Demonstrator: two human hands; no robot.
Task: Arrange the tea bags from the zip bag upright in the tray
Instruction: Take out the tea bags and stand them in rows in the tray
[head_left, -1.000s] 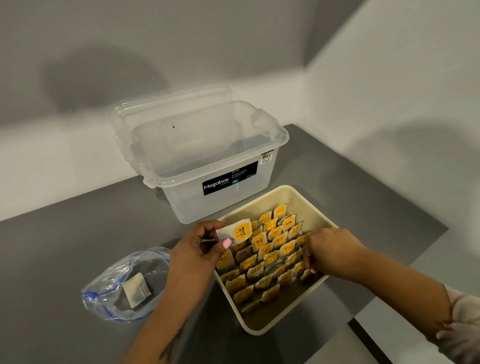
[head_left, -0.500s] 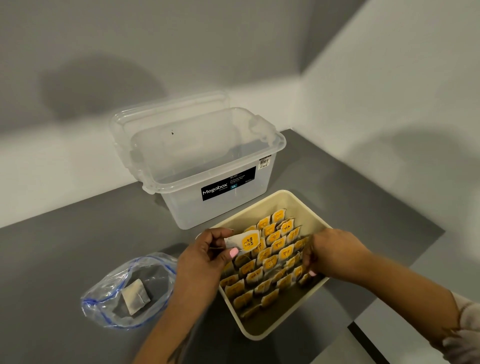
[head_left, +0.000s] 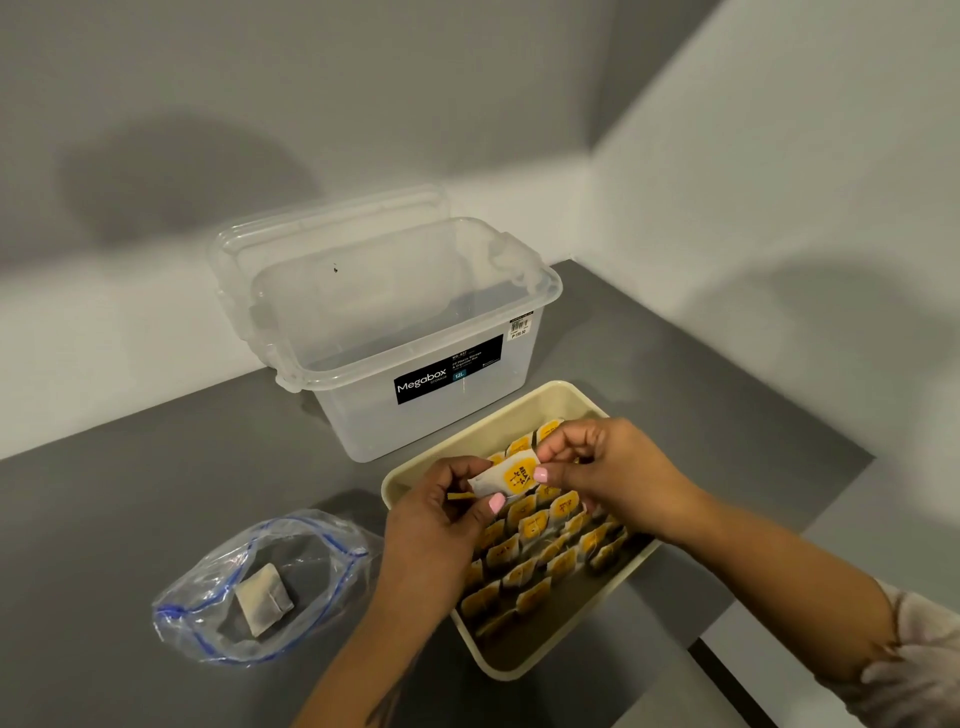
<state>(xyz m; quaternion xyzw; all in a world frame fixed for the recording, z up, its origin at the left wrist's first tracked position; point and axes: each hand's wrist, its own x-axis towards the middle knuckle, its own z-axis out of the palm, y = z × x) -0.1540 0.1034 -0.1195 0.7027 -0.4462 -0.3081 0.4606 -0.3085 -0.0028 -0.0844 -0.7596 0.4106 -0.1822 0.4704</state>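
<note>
Moved: right hand (head_left: 597, 475) has come off the rows at the tray's right side and now meets my left hand (head_left: 441, 525) over the cream tray (head_left: 550, 397); camera view shifted a bit too.
Grip: both hands pinching one tea bag (head_left: 506, 475), left thumb and fingers on its left end, right thumb and fingers on its right end.
Where: bag's held just above the back rows of standing bags (head_left: 535, 525), not in a slot yet.
Pointing: long axis runs roughly left-right, slightly up to the right, yellow tag face toward me.
Handling: I reckon it's featherlight, floppy paper, tears easily, so hold by the edges, gently.
Zip bag (head_left: 260, 587): open on the grey table (head_left: 130, 499), one loose tea bag (head_left: 265, 603) left inside.
Behind: clear Megabox storage box (head_left: 415, 338), lid off.
</note>
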